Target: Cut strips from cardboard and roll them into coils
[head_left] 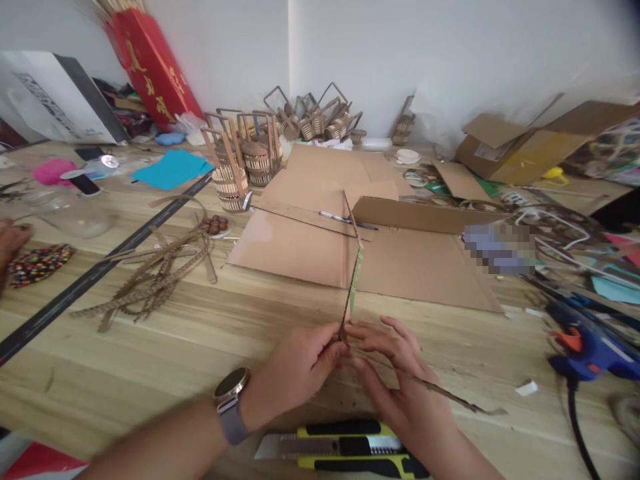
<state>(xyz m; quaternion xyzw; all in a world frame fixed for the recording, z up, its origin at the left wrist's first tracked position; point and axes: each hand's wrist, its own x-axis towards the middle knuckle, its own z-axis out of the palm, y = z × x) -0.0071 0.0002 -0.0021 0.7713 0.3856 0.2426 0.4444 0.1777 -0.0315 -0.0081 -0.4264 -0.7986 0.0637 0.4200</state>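
Observation:
My left hand (303,363), wearing a wristwatch (231,390), is closed and pinches the near end of a thin brown strip (351,283). Edged with a dark braided line and partly green, this strip stretches away from me over the cardboard (295,247). Thumb and index finger of my right hand (400,373) meet at the same spot, its other fingers partly raised. A loose tail (450,395) of brown strip passes by the right palm and points right. Just below my hands lies a yellow-and-black utility knife (345,447), blade to the left.
Small woven baskets (230,177) stand at the back. Left are brown braided strips (160,273) and a dish of brown beads (217,225). A pen (347,220) rests on the cardboard. A blue glue gun (595,347) lies right. Another person's hand (13,240) shows far left.

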